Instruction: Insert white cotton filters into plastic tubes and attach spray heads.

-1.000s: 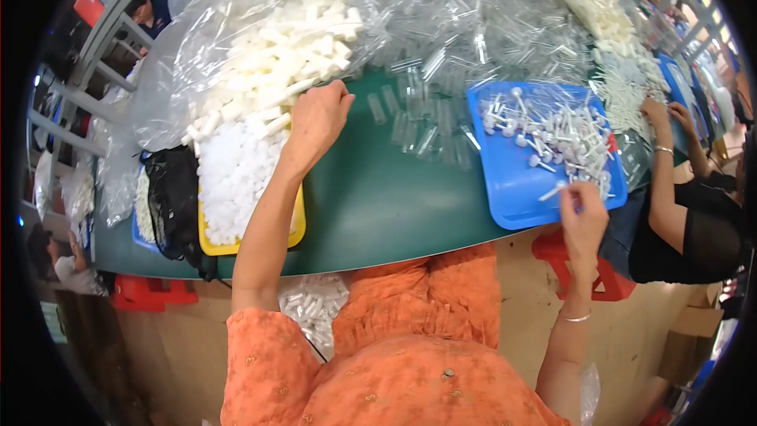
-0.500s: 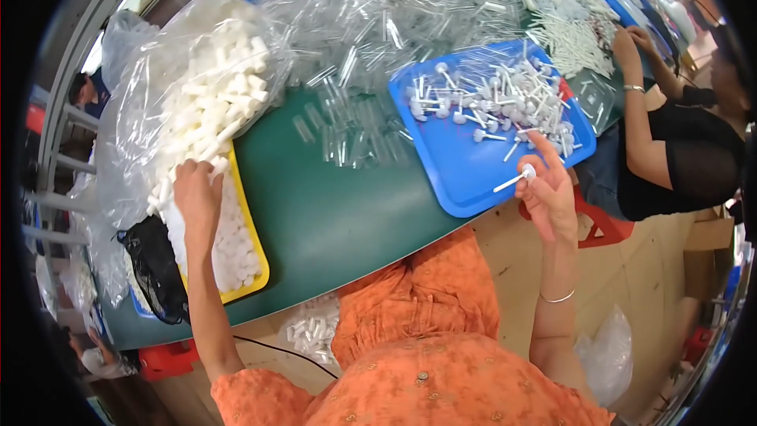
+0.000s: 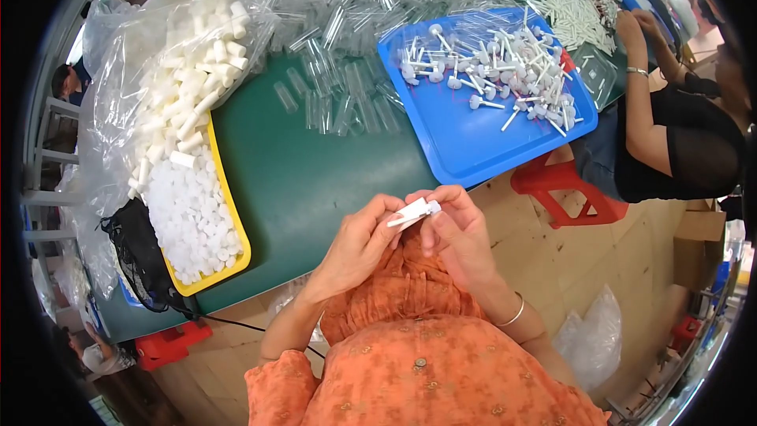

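Nearest, the person's orange patterned shirt (image 3: 426, 379) fills the lower edge; just above it, before the table edge, both hands meet at a small white cylinder-shaped piece (image 3: 409, 212); the left hand (image 3: 359, 246) pinches it between thumb and fingers, its grip narrow; the right hand (image 3: 459, 235), a thin silver bangle (image 3: 514, 312) at its wrist, closes thumb and fingers on a small whitish knob-like part (image 3: 433, 207) at the piece's right end; whether the two parts are joined, I cannot tell; beyond lies the dark green table (image 3: 315, 181); at left, a yellow plastic tray (image 3: 217, 274) holds small white round pieces (image 3: 193, 213), with a black mesh bag (image 3: 136, 244) beside it; at right, a blue plastic tray (image 3: 453, 162) holds white thin-stemmed, round-headed parts (image 3: 512, 71); farther off, clear plastic tubes (image 3: 339, 102) lie loose, and cream-white cylinders (image 3: 185, 102) spill from a clear plastic bag (image 3: 110, 87).
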Demonstrator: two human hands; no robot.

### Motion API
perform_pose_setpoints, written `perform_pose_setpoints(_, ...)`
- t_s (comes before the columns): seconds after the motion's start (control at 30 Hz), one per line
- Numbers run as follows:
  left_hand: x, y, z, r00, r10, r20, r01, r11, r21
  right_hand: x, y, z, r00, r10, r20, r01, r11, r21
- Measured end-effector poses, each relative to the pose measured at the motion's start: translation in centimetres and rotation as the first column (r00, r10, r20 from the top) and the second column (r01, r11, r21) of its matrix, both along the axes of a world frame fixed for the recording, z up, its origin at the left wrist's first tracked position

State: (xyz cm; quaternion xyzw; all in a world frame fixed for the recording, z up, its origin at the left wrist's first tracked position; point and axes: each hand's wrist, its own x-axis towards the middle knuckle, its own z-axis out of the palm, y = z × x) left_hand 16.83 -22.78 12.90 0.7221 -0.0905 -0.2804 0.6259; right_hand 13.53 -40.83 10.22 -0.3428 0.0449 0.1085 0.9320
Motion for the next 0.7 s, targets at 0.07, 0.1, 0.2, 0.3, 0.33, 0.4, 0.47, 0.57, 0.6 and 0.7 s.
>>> perform_pose_setpoints(0.07, -0.9, 0.2, 0.4, 0.986, 0.025, 0.166, -0.040, 0.996, 0.084, -0.2, 0.3, -0.2, 0.998, -0.022, -0.056, 0.020, 0.999, -0.024)
perform_pose_setpoints(0.1, -1.4, 0.2, 0.5, 0.986, 0.030, 0.162, -0.044, 0.996, 0.083, -0.2, 0.5, -0.3, 0.998, -0.017, -0.059, 0.016, 1.000, -0.026)
perform_pose_setpoints(0.2, -2.6, 0.3, 0.3, 0.875, -0.017, 0.485, -0.126, 0.957, 0.260, -0.5, 1.1, -0.8, 0.993, 0.011, -0.114, -0.010, 1.000, 0.008)
perform_pose_setpoints(0.3, -2.8, 1.3, -0.9, 0.756, -0.053, 0.653, -0.202, 0.929, 0.309, -0.8, 1.5, -1.3, 0.990, 0.044, -0.133, -0.039, 0.998, 0.042)
perform_pose_setpoints(0.33, -2.9, 1.5, -0.8, 0.776, -0.031, 0.630, -0.204, 0.933, 0.297, -1.0, 1.4, -1.4, 0.989, 0.068, -0.131, -0.064, 0.997, 0.034)
perform_pose_setpoints(0.4, -3.0, 2.0, -0.5, 0.796, -0.008, 0.605, -0.205, 0.937, 0.283, -1.2, 1.2, -1.4, 0.987, 0.091, -0.131, -0.089, 0.996, 0.023)
perform_pose_setpoints(0.47, -2.4, 2.4, -0.2, 0.888, -0.046, 0.457, -0.111, 0.944, 0.310, -0.9, 1.0, -1.0, 0.988, 0.126, -0.087, -0.136, 0.983, -0.123)
perform_pose_setpoints(0.57, -2.5, 2.9, -0.4, 0.887, -0.080, 0.456, -0.044, 0.966, 0.255, -1.3, 0.6, -1.4, 0.986, 0.142, 0.092, -0.114, 0.959, -0.259)
perform_pose_setpoints(0.6, -2.7, 2.7, -0.2, 0.885, -0.076, 0.460, -0.048, 0.966, 0.253, -1.3, 0.7, -1.2, 0.985, 0.145, 0.096, -0.116, 0.958, -0.262)
perform_pose_setpoints(0.7, -2.8, 1.9, -0.3, 0.985, 0.131, 0.115, -0.122, 0.989, -0.088, -1.3, 1.2, -0.8, 0.969, 0.079, 0.235, 0.016, 0.927, -0.375)
